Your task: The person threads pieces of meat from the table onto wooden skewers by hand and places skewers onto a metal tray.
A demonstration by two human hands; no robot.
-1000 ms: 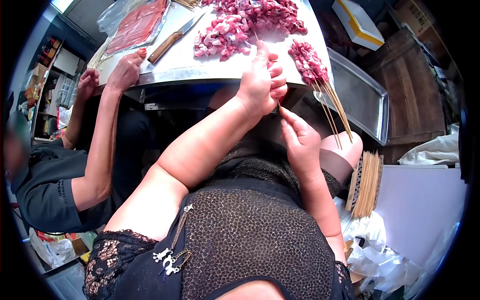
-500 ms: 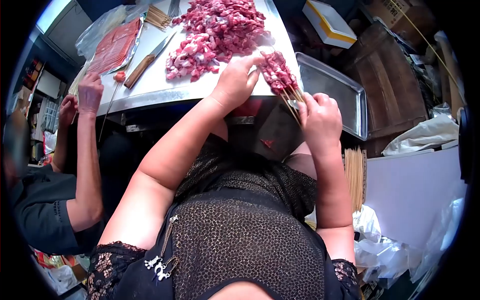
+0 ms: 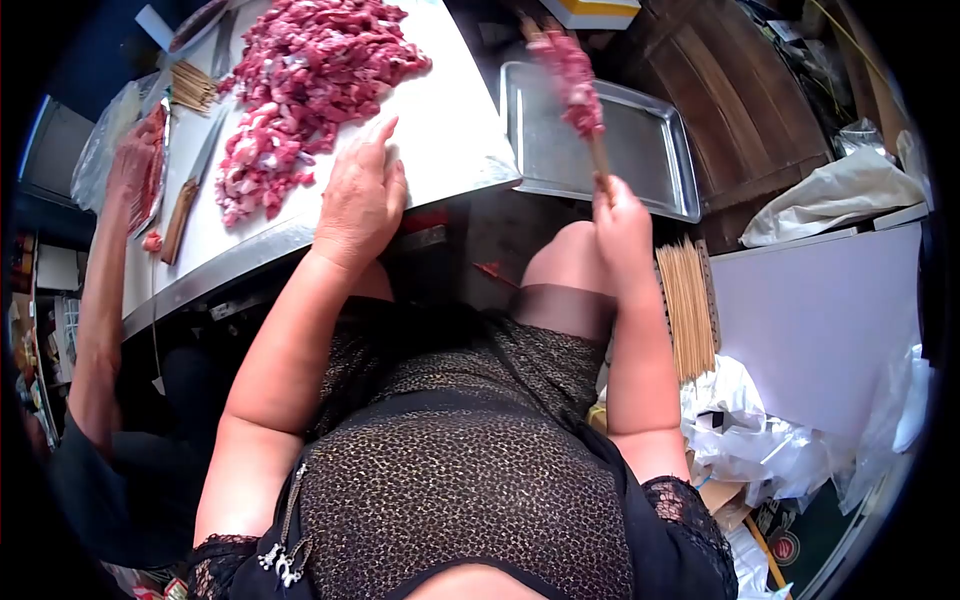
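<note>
My right hand [image 3: 622,220] is closed round the stick ends of a bunch of meat skewers [image 3: 572,85]. The raw meat on them is blurred by motion and hangs above a metal tray [image 3: 630,205]. My left hand [image 3: 360,200] holds nothing, its fingers stretched out over the edge of the white table [image 3: 455,120]. Just beyond it lies a big heap of cut raw meat [image 3: 310,90].
On the table's left are a wooden-handled knife [image 3: 180,220], a bundle of sticks [image 3: 192,88] and a pack of meat [image 3: 155,175]. A co-worker's arm [image 3: 100,290] reaches there. Bamboo skewers [image 3: 688,315] stand upright by my right forearm.
My right hand has carried the skewers off the table edge and up over the tray. My left hand has let go of the meat end. The view has turned right; the co-worker's hand has reached forward.
</note>
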